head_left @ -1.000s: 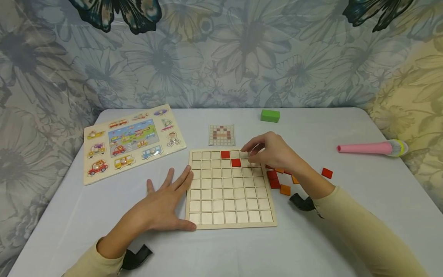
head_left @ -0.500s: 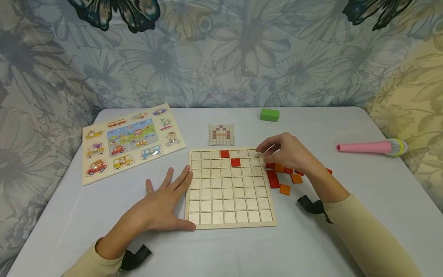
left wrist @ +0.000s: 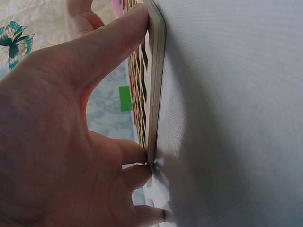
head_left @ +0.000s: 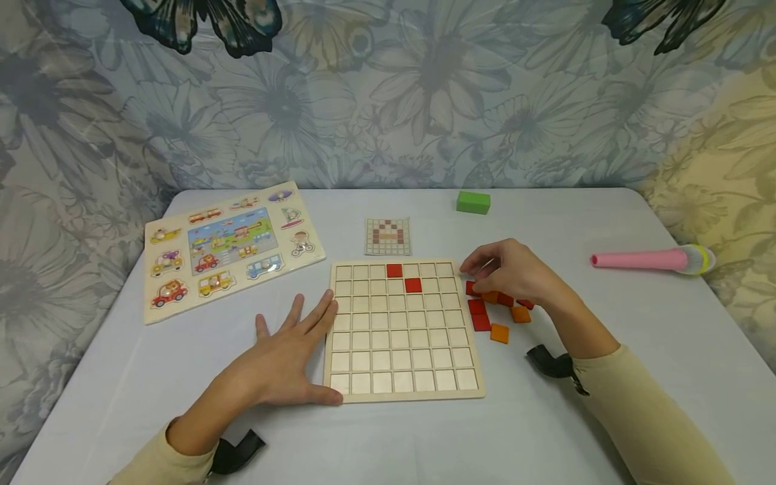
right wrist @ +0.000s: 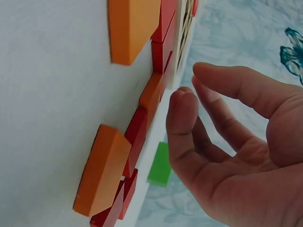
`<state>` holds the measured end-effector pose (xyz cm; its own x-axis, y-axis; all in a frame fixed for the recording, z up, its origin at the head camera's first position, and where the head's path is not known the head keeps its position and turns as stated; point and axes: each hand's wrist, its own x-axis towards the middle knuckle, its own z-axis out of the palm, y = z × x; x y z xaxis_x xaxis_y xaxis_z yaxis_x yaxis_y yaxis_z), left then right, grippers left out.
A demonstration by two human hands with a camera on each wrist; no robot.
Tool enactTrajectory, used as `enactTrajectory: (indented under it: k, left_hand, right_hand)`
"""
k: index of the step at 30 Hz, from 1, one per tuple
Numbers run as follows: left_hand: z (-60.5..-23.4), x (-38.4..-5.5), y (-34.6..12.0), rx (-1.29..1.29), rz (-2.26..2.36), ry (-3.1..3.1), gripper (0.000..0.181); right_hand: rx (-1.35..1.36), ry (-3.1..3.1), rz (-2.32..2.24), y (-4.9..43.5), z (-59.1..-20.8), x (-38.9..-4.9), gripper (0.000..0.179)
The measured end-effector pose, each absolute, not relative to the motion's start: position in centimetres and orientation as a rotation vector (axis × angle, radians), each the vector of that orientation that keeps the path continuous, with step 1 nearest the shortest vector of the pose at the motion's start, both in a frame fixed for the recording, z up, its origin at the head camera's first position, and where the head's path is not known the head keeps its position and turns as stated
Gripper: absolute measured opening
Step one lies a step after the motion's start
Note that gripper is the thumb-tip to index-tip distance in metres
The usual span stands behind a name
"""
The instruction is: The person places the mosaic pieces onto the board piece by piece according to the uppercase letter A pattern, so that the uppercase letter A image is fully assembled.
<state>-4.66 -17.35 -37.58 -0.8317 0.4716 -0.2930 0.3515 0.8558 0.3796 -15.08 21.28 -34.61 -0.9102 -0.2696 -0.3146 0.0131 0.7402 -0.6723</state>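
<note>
A light wooden grid board (head_left: 393,399) lies flat on the table, with one red square tile (head_left: 394,271) in its top row and another red tile (head_left: 413,285) in the row below. My left hand (head_left: 287,357) spreads its fingers along the board's left edge; the thumb touches the near left corner, as the left wrist view also shows (left wrist: 71,118). Beside the board's right edge, my right hand (head_left: 512,273) hovers above several loose red tiles (head_left: 477,307) and orange tiles (head_left: 500,333). Its fingers (right wrist: 182,109) bend loosely, apart from the thumb, with nothing between them.
Behind the board lies a small pattern card (head_left: 388,237). A picture puzzle board (head_left: 233,249) sits at the left. At the back is a green block (head_left: 473,203), and a pink toy microphone (head_left: 642,259) rests at the far right of the table (head_left: 412,444).
My right hand has moved right from above the board's top row to the loose tiles beside it. My left hand has stayed at the board's edge.
</note>
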Motion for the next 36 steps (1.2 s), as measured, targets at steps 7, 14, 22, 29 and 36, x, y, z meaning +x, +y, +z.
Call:
enactTrajectory:
  k: [7,14,22,29,36]
  left_hand:
    - [-37.6,-4.7,-17.3,0.609,0.428,2.649,0.133]
    - [-37.6,-4.7,-17.3,0.609,0.427,2.650,0.133]
    - [-37.5,-4.7,-17.3,0.605,0.417,2.648,0.133]
    - [-37.4,-4.7,-17.3,0.614,0.410,2.651,0.133]
    - [-37.5,-4.7,-17.3,0.613,0.407,2.653,0.132]
  right_hand:
    - [-0.249,2.526,-0.945,21.5,-35.2,-15.3,0.025]
    - [-0.272,2.535,-0.915,21.5,-35.6,-15.5,0.025]
    - [-0.275,2.584,-0.898,21.6,-35.7,-15.6,0.025]
    - [-0.243,2.627,-0.880,21.6,-35.7,-15.6,0.026]
    - [-0.265,2.646,-0.840,21.5,-35.6,-15.6,0.027]
